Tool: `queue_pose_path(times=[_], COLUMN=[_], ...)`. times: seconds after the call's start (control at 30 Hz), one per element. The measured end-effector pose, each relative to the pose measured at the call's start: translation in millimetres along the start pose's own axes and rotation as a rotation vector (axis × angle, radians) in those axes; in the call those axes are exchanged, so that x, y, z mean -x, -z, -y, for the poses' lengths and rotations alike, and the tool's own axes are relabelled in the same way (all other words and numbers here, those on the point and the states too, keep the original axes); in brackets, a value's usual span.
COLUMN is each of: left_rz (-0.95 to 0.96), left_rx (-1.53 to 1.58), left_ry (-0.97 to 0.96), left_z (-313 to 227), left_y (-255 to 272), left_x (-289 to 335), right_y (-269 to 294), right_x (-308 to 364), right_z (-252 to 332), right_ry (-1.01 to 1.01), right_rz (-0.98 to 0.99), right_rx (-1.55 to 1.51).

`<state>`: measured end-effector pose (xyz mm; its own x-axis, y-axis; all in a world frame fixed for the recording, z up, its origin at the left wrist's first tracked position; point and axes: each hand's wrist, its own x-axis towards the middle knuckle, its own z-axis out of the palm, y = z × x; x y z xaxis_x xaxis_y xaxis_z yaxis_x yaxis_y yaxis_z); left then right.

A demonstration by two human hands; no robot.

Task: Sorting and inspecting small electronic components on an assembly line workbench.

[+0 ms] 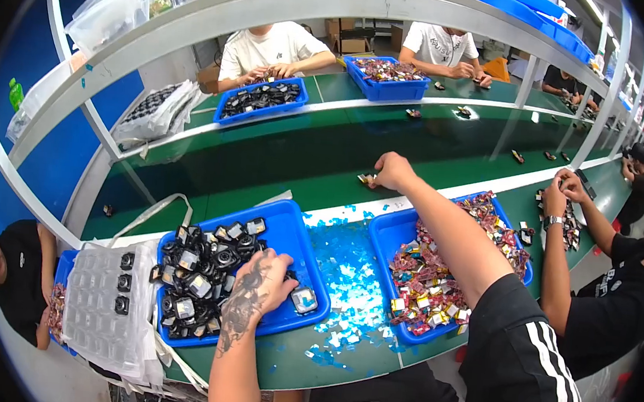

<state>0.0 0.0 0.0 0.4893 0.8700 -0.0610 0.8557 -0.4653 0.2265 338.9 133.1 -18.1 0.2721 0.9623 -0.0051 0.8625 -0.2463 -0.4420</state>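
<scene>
My left hand (264,281) is over a blue tray (295,229) heaped with small black square housings (196,267), several with clear or pale square faces. Its fingers curl downward, and what lies in their grip is mostly hidden. A single housing with a silvery face (304,299) sits apart by the tray's right side. Stretched out over the green conveyor belt, my right hand (395,170) has its fingers closed at a small electronic part (367,180), dark with pale and yellowish bits. That part is at belt level.
Blue film scraps (354,279) litter the bench between the trays. Another blue tray (381,240) holds reddish wired parts (425,285). A clear blister tray (94,304) stands at left. A pale metal rail (352,11) arches overhead. Co-workers sit across the belt and on both sides.
</scene>
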Motion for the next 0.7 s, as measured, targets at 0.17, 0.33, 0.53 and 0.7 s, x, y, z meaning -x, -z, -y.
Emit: queue_pose_path(times=[0.17,0.33,0.53,0.7], left_rz=[0.0,-0.113,-0.167,-0.754], left_rx=[0.041,0.033,0.398,0.256], left_ry=[0.051,-0.029,-0.048,-0.812], left_z=[-9,4,-15,-80], left_y=[5,-3,5,3], left_x=[5,6,0,2], right_y=[45,98,88,42], right_x=[41,118,212,264], right_z=[16,40,32,32], right_ry=[0.216,0.446,0.513,0.079], right_rz=[-0.088,-0.118,0.0,0.465], right_rx=[-0.183,-0.3,-0.533,-1.236])
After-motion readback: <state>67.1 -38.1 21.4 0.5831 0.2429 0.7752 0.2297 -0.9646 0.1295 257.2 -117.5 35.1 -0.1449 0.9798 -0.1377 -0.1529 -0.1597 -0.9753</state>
